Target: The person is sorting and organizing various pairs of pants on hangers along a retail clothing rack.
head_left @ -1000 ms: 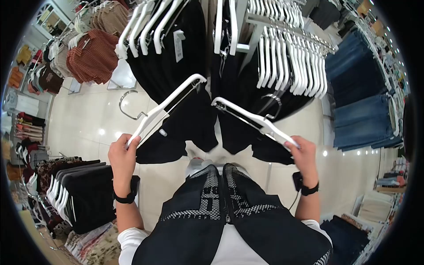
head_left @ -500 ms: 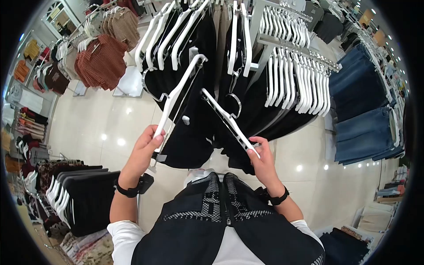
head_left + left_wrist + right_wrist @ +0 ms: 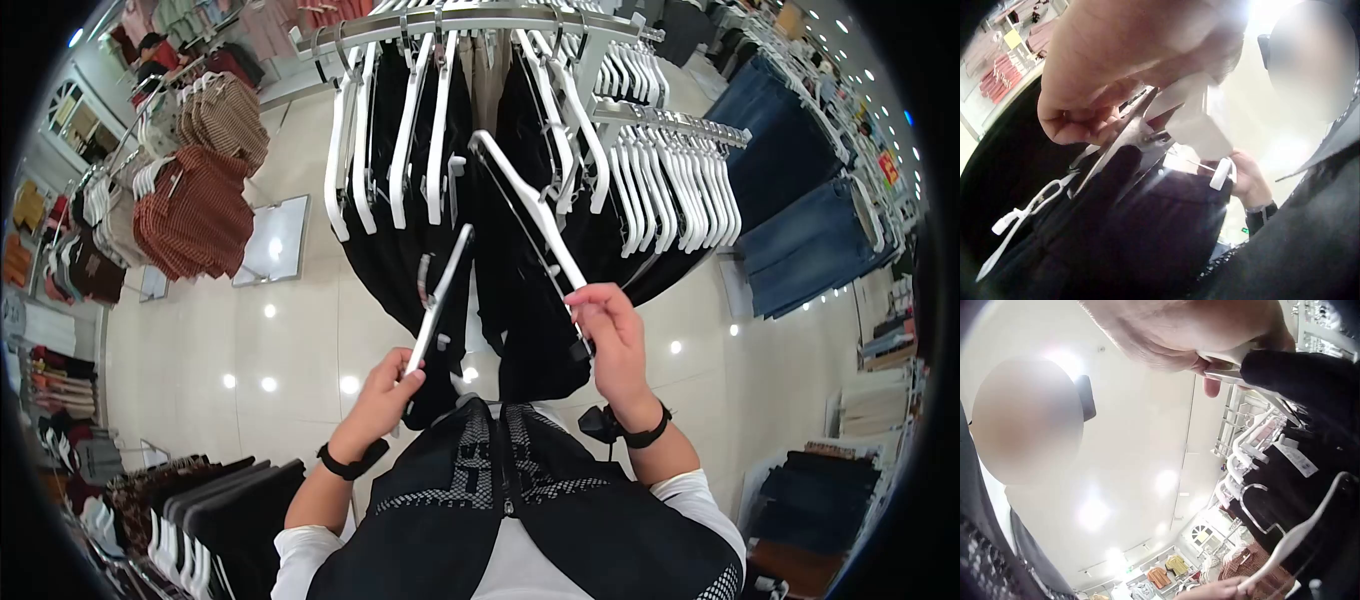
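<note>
My left hand (image 3: 388,385) pinches the lower end of a white hanger (image 3: 440,298), seen nearly edge-on in the head view, with its metal hook pointing left. Black cloth (image 3: 1147,231) hangs below that hanger in the left wrist view. Between its thumb and fingers, my right hand (image 3: 615,335) holds the near end of a second white hanger (image 3: 535,212), which slants up toward the rack. A black garment (image 3: 545,345) hangs from it, and its hook overlaps the hung hangers. The right wrist view shows the left hand's hanger (image 3: 1291,540) with its hook raised.
Ahead stands a metal rack (image 3: 490,17) with white hangers (image 3: 405,150) bearing black garments. A lower arm holds many hangers (image 3: 680,190) at right. Jeans (image 3: 805,250) hang farther right, brown checked clothes (image 3: 195,215) at left. Dark garments (image 3: 235,495) hang at near left.
Both hands have come closer together since the first frame. The left hanger has turned nearly edge-on, close to my body. The right hanger has moved up toward the rack, whose rail now shows.
</note>
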{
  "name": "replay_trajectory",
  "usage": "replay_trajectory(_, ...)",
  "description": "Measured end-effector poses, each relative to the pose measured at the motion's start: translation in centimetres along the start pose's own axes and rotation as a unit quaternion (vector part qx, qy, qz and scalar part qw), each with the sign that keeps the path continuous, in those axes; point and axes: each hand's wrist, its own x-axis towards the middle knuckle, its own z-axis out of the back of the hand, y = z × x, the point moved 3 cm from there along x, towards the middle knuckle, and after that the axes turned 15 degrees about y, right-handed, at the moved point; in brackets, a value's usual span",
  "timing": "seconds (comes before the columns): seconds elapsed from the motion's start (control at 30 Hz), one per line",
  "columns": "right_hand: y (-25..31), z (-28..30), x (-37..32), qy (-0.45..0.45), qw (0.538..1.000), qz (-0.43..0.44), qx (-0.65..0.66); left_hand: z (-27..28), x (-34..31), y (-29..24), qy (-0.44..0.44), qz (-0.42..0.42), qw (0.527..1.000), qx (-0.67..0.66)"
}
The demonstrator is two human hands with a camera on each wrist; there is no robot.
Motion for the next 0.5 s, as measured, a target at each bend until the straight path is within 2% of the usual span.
replay_trajectory(0.1, 1.8, -1.5, 2.5, -0.024, 0.998, 0.053, -0.023, 0.9, 0.9, 0.4, 0.036, 0.032, 0.998, 0.035)
replay_trajectory(0.2, 4.3, -2.5, 5.3, -0.052, 0.995, 0.082, -0.038, 1.4, 2.1, 0.8, 0.071, -0.011, 0.996, 0.057)
replay_trajectory(0.23, 5.2, -2.8, 6.6, -0.083, 0.988, 0.101, -0.080, 1.7, 2.3, 0.5, 0.078, -0.009, 0.995, 0.054)
replay_trajectory(0.43, 5.8, -1.7, 13.0, -0.107, 0.979, 0.128, -0.114, 3.0, 2.9, -0.6, 0.112, -0.030, 0.992, 0.057)
replay_trajectory(0.5, 6.0, -1.3, 14.9, -0.104, 0.977, 0.125, -0.140, 3.2, 2.8, -1.2, 0.116, -0.014, 0.990, 0.074)
